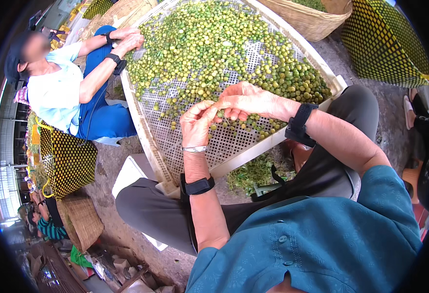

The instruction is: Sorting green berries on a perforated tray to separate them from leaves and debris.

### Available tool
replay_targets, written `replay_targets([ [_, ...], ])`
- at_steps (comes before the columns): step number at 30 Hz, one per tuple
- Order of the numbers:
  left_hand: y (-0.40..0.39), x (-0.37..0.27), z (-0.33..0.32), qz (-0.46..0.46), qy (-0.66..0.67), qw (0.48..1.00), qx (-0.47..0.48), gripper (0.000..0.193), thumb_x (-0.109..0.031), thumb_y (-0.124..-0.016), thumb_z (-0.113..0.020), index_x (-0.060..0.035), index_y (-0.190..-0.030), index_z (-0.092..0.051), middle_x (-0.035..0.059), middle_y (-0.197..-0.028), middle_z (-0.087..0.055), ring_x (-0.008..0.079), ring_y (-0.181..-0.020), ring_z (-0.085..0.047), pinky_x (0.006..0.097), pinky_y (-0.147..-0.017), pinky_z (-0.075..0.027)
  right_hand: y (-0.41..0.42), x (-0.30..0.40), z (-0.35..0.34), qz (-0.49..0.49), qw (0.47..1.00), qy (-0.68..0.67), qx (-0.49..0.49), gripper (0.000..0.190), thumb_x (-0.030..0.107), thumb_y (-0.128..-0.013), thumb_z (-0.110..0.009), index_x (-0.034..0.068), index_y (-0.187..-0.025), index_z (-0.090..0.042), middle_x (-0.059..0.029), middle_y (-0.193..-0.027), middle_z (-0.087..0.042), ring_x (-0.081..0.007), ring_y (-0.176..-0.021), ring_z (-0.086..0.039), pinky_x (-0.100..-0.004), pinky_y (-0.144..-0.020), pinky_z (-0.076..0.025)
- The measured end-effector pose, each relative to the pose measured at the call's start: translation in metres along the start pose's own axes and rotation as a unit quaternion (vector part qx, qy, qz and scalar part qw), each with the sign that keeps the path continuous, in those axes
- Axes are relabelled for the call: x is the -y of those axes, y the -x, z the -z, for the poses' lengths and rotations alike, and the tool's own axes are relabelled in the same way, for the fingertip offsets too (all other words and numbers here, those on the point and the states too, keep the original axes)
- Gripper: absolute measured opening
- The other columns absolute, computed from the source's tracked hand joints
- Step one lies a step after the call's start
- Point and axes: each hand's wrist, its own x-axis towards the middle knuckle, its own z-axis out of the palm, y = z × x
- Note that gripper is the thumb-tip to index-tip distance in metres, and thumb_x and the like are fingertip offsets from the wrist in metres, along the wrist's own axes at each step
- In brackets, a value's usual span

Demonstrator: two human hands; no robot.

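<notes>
Many small round green fruits [203, 47] lie spread over a white perforated plastic tray [236, 164] before me. Above the tray's near part, my left hand [199, 124], with a silver bracelet at its wrist, pinches a thin green stem between thumb and forefinger. My right hand [242, 102] meets it at the fingertips and grips the same small stem piece; the fingers hide part of it. Small green fruits hang or lie just under the fingertips; which of them are attached I cannot tell. Darker fruits [306, 82] are heaped at the tray's right corner.
A co-worker's hands [128, 40] are at the tray's left edge. Black-and-yellow woven baskets [68, 161] stand left and right [386, 44]. A wicker basket [306, 20] is behind the tray, another [82, 219] at lower left. Stems and leaves [254, 175] lie on the ground below the tray.
</notes>
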Motion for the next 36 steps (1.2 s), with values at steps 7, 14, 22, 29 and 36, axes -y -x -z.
replay_targets([
  [7,0.003,0.002,-0.003,0.011,0.108,0.993,0.035,0.010,-0.002,-0.081,-0.059,-0.0008,-0.091,-0.061,0.0085,-0.085,-0.063,0.0148,-0.068,-0.061,0.0263,-0.057,-0.052,-0.004,-0.007,0.009,0.039,0.998,0.007,0.040,0.021,0.027,-0.084,-0.058,0.006,-0.084,-0.059,0.0027,-0.068,-0.056,-0.0031,-0.060,-0.052,-0.0178,-0.049,-0.042],
  [14,0.001,-0.001,0.000,0.040,0.204,0.974,0.093,0.011,-0.002,-0.083,-0.055,-0.0002,-0.093,-0.059,0.0095,-0.086,-0.063,0.0179,-0.076,-0.062,0.0306,-0.063,-0.054,-0.004,0.002,0.002,0.023,0.995,-0.094,0.021,0.021,0.020,-0.081,-0.058,0.001,-0.092,-0.057,-0.0015,-0.076,-0.059,-0.0057,-0.062,-0.052,-0.0182,-0.049,-0.043],
  [22,0.001,0.001,-0.005,0.058,0.160,0.983,0.070,0.009,-0.002,-0.083,-0.056,0.0003,-0.091,-0.059,0.0098,-0.085,-0.063,0.0165,-0.072,-0.062,0.0301,-0.061,-0.055,-0.003,0.010,0.008,0.062,0.997,-0.018,0.029,0.014,0.018,-0.082,-0.057,0.004,-0.080,-0.059,0.0027,-0.063,-0.052,-0.0042,-0.055,-0.047,-0.0185,-0.048,-0.037],
  [29,-0.001,0.002,-0.005,0.037,0.264,0.964,-0.005,0.005,0.000,-0.082,-0.057,0.0009,-0.086,-0.059,0.0114,-0.083,-0.062,0.0174,-0.068,-0.061,0.0295,-0.061,-0.055,-0.003,0.009,0.001,0.042,0.997,-0.071,0.012,0.009,0.014,-0.079,-0.054,0.005,-0.079,-0.055,0.0015,-0.064,-0.052,-0.0065,-0.053,-0.047,-0.0190,-0.046,-0.036],
  [36,-0.001,0.000,-0.011,-0.013,0.212,0.977,-0.005,0.008,-0.002,-0.081,-0.058,0.0000,-0.090,-0.060,0.0092,-0.082,-0.063,0.0170,-0.070,-0.061,0.0275,-0.060,-0.054,-0.010,-0.001,0.003,-0.016,0.982,-0.171,0.078,0.017,0.013,-0.082,-0.058,0.000,-0.092,-0.054,-0.0008,-0.072,-0.056,-0.0057,-0.059,-0.052,-0.0196,-0.049,-0.043],
])
